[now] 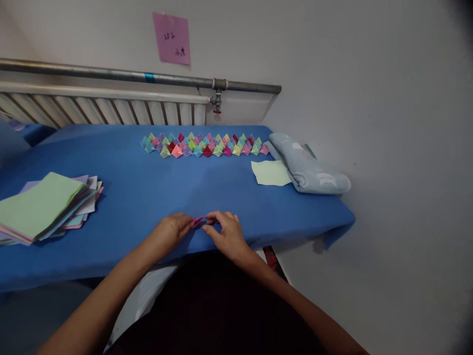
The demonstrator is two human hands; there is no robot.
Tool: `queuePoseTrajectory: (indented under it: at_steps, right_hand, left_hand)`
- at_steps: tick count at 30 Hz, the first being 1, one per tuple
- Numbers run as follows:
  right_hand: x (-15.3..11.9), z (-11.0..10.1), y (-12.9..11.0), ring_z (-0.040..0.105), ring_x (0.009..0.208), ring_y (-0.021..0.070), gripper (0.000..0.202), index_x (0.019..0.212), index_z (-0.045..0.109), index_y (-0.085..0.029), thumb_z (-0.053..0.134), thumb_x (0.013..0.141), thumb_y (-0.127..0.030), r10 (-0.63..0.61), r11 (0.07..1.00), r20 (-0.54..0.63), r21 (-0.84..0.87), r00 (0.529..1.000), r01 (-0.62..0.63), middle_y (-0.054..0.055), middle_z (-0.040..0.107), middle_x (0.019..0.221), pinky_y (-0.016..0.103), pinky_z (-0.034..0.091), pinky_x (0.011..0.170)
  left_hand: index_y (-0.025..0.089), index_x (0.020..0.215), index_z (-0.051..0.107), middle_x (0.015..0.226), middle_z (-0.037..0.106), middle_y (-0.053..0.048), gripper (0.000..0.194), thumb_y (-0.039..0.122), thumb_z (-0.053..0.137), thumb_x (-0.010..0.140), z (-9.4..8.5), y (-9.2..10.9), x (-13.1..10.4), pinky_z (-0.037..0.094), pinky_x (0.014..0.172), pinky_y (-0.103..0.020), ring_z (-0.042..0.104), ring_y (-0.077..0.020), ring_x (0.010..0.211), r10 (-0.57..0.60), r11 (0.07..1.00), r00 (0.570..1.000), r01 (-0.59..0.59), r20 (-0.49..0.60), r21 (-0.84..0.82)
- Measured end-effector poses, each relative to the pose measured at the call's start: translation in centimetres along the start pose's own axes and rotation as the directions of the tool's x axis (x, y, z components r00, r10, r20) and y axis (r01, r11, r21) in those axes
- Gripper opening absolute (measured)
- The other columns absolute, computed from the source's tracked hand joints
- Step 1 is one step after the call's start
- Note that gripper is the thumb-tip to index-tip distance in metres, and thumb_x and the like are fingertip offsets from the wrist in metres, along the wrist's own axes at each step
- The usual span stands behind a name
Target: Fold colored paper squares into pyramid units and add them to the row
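My left hand (pixel 173 230) and my right hand (pixel 226 231) meet at the near edge of the blue-covered table (pixel 148 192). Both pinch a small folded pink paper piece (pixel 198 221) between their fingertips, pressed low against the cloth. Most of the piece is hidden by my fingers. At the far side of the table lies a row of several small folded paper shapes (pixel 203 145) in many colours. A stack of coloured paper sheets (pixel 44 207), pale green on top, sits to my left.
A single pale green sheet (pixel 271 173) lies at the right, beside a folded light-blue cloth (pixel 308 167) near the table's right edge. A radiator (pixel 103 111) and a metal pipe (pixel 140 76) run along the wall behind. A pink note (pixel 172 38) sticks to the wall.
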State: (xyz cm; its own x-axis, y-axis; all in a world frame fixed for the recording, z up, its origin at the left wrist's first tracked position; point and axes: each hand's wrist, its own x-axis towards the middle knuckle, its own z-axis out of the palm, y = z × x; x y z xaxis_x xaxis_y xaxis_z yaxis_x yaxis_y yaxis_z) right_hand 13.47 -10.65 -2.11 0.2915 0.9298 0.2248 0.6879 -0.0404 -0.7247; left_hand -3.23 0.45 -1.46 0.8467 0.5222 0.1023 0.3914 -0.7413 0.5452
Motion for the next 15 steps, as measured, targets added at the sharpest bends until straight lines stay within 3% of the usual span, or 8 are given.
queuePoseTrajectory:
  at_steps: [6, 11, 15]
  right_hand:
    - [0.5, 0.9, -0.5, 0.06, 0.086, 0.0192, 0.024, 0.106, 0.063, -0.023, 0.068, 0.084, -0.033, 0.015, 1.0, -0.012, 0.012, 1.0, -0.014, 0.0, 0.071, 0.084, 0.034, 0.035, 0.082]
    - [1.0, 1.3, -1.2, 0.062, 0.084, 0.0191, 0.023, 0.109, 0.061, -0.022, 0.062, 0.086, -0.024, 0.03, 0.999, -0.01, 0.04, 1.0, -0.03, 0.002, 0.071, 0.085, 0.034, 0.041, 0.081]
    - [0.9, 1.3, -1.7, 0.064, 0.083, 0.0179, 0.023, 0.109, 0.058, -0.024, 0.057, 0.086, -0.021, 0.04, 0.991, -0.028, 0.129, 0.999, -0.036, 0.003, 0.071, 0.088, 0.031, 0.047, 0.076]
  left_hand:
    - [0.019, 0.086, 0.064, 0.077, 0.067, -0.003, 0.024, 0.026, 0.043, 0.094, 1.9, 1.6, -0.3, 0.046, 0.062, -0.026, 0.063, -0.0157, 0.068, -0.059, 0.988, 0.979, 0.085, -0.194, 0.128]
    - [0.019, 0.095, 0.065, 0.082, 0.07, -0.004, 0.022, 0.022, 0.043, 0.093, 3.3, 2.5, -0.5, 0.05, 0.067, -0.027, 0.065, -0.0164, 0.073, -0.044, 0.996, 0.896, 0.076, -0.443, 0.055]
    - [0.019, 0.094, 0.065, 0.083, 0.071, -0.004, 0.019, 0.025, 0.048, 0.091, 3.2, 3.4, -0.3, 0.051, 0.067, -0.029, 0.066, -0.0168, 0.073, -0.167, 0.986, 0.839, 0.126, -0.518, -0.113]
